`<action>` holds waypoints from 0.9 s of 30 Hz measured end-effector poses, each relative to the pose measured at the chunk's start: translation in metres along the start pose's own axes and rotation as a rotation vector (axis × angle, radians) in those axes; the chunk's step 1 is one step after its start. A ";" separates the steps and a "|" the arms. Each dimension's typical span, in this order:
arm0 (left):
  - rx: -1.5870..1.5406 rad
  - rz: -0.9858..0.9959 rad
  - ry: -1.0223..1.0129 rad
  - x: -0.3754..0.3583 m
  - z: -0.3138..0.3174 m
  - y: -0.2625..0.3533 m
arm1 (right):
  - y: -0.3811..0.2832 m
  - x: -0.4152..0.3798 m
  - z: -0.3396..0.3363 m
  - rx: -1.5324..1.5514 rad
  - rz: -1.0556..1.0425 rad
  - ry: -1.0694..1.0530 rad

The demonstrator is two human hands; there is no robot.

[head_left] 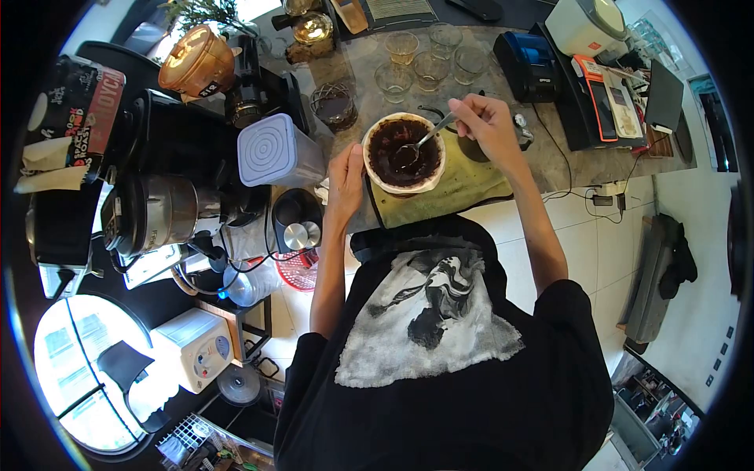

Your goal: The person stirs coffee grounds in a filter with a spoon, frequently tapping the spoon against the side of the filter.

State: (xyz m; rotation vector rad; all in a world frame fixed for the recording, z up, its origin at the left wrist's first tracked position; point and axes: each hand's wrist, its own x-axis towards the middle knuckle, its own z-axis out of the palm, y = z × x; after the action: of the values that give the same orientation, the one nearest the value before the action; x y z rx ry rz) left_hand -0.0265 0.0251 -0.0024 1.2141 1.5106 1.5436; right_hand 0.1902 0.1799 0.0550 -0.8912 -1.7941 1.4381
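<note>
A round, pale-rimmed container [404,188] with wet dark coffee grounds inside stands at the counter's front edge, beside a yellow-green cloth [471,177]. My left hand [345,179] rests against its left side, fingers closed on the rim. In my right hand [481,122] is the handle of a metal spoon [437,130], pinched between thumb and fingers. The spoon's bowl dips into the middle of the dark grounds. To the upper left of the container is a glass vessel [334,106] with dark content.
Several clear glasses [430,71] stand behind the container. A square lidded tub [271,149] and a coffee grinder [157,212] are on the left. A black box-shaped device [525,67] and a white appliance [587,27] stand on the right, with cables [554,145] running down.
</note>
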 end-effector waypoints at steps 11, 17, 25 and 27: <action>-0.009 -0.043 -0.006 -0.001 0.000 -0.001 | -0.049 -0.028 0.012 -0.410 -0.385 -0.079; -0.031 -0.042 0.007 -0.001 0.002 0.001 | -0.044 -0.022 0.026 -0.563 -0.513 -0.188; 0.042 -0.040 0.007 -0.002 -0.001 -0.001 | -0.048 -0.011 0.026 -0.575 -0.535 -0.071; 0.039 -0.033 0.007 -0.002 0.000 0.001 | -0.048 -0.010 0.025 -0.557 -0.523 -0.059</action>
State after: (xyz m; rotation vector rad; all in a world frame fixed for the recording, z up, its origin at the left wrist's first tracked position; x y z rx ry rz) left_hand -0.0256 0.0234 -0.0012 1.2004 1.5644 1.5046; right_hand 0.1701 0.1507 0.0969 -0.5611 -2.3027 0.6495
